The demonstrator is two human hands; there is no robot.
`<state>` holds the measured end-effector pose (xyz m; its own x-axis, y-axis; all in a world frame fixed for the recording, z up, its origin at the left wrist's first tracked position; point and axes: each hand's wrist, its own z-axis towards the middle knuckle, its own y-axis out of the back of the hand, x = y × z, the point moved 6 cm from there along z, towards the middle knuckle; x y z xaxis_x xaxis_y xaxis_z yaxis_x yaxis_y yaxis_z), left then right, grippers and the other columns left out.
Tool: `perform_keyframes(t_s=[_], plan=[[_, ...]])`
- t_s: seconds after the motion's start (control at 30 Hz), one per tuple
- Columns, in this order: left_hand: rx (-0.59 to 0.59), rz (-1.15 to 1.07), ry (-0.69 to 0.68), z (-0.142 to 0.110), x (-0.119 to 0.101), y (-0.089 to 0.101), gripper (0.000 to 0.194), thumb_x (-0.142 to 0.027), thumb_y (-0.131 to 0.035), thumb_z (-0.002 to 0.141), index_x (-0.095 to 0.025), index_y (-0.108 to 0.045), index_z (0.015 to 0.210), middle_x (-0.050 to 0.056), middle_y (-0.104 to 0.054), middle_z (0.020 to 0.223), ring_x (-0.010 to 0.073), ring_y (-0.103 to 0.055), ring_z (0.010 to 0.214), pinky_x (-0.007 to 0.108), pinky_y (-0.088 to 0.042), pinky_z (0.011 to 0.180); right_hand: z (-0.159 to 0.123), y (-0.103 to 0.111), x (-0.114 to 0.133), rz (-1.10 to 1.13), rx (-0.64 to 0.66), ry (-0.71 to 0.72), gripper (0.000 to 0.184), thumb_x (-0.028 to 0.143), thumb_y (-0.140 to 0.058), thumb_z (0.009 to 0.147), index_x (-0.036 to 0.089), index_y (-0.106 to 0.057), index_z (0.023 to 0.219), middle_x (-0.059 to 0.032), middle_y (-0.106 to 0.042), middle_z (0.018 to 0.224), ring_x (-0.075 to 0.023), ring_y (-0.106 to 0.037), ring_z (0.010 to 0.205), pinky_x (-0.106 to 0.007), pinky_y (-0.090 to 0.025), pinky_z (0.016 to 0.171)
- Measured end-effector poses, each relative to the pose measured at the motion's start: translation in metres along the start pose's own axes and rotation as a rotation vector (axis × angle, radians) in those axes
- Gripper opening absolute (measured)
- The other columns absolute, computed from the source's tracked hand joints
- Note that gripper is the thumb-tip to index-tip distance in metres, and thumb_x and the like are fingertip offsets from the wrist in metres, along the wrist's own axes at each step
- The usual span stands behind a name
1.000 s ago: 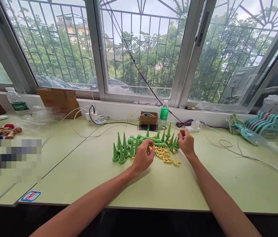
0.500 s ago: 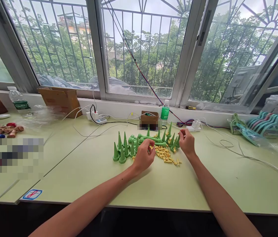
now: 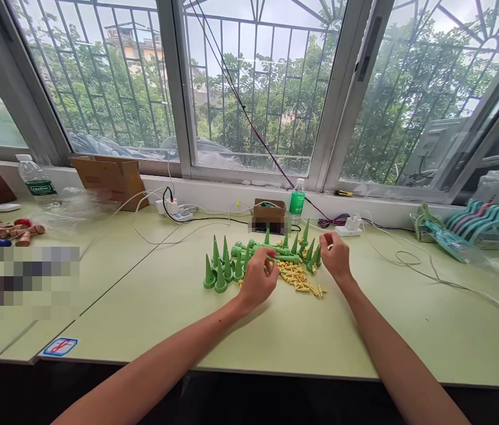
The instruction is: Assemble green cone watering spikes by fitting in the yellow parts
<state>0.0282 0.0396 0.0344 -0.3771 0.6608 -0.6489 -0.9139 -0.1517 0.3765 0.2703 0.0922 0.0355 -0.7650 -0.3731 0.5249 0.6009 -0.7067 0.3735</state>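
Note:
My left hand (image 3: pixel 258 277) hovers low over the middle of the green and yellow parts, its fingers curled; what they hold, if anything, is hidden. Past its fingertips lie several green ribbed tubes (image 3: pixel 282 251). To its left, green cone-shaped spikes (image 3: pixel 209 274) stand upright on their wide round bases. Small yellow pegs (image 3: pixel 300 277) are heaped between my two hands. On the right side, my right hand (image 3: pixel 336 257) has its fingertips pinched together just beside a green spike (image 3: pixel 315 260). Whatever is in that pinch is too small or covered to make out.
Behind the parts stand a small cardboard box (image 3: pixel 268 211) and a green-labelled bottle (image 3: pixel 296 200). White cables (image 3: pixel 182 236) run across the table (image 3: pixel 143 330). Wooden toys (image 3: pixel 5 231) lie at far left, teal hangers (image 3: pixel 482 221) at far right.
The view has shifted very slightly. Both hands keep nearly the same place and pose, and the parts lie as before.

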Motion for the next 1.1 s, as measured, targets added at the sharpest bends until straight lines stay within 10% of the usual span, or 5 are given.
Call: perform_keyframes(t_s=[0.5, 0.83, 1.1], plan=[[0.011, 0.031, 0.074, -0.002, 0.005, 0.0, 0.042, -0.014, -0.05, 0.083, -0.018, -0.049, 0.125, 0.009, -0.058, 0.118, 0.0056, -0.05, 0.053, 0.024, -0.047, 0.056, -0.013, 0.015, 0.052, -0.008, -0.204, 0.134, 0.017, 0.032, -0.043, 0.094, 0.02, -0.053, 0.088, -0.0075, -0.06, 0.084, -0.0218, -0.052, 0.079, -0.035, -0.044, 0.073], [0.007, 0.051, 0.092, -0.001, 0.011, -0.001, 0.028, -0.011, -0.052, 0.079, -0.017, -0.056, 0.107, 0.003, -0.065, 0.092, 0.0077, -0.05, 0.052, 0.025, -0.043, 0.056, -0.049, -0.05, 0.091, 0.218, 0.482, 0.298, 0.012, 0.026, -0.052, 0.091, 0.02, -0.062, 0.087, -0.0052, -0.062, 0.082, -0.0198, -0.057, 0.079, -0.031, -0.045, 0.07], [0.26, 0.074, -0.059, -0.008, -0.005, -0.018, 0.014, -0.004, -0.051, 0.069, -0.017, -0.057, 0.067, 0.001, -0.06, 0.067, 0.0112, -0.05, 0.057, 0.024, -0.038, 0.056, -0.062, -0.07, 0.082, 0.144, 0.635, 0.346, 0.017, 0.019, -0.052, 0.086, 0.019, -0.062, 0.072, -0.0048, -0.058, 0.081, -0.0192, -0.051, 0.081, -0.032, -0.043, 0.071]])
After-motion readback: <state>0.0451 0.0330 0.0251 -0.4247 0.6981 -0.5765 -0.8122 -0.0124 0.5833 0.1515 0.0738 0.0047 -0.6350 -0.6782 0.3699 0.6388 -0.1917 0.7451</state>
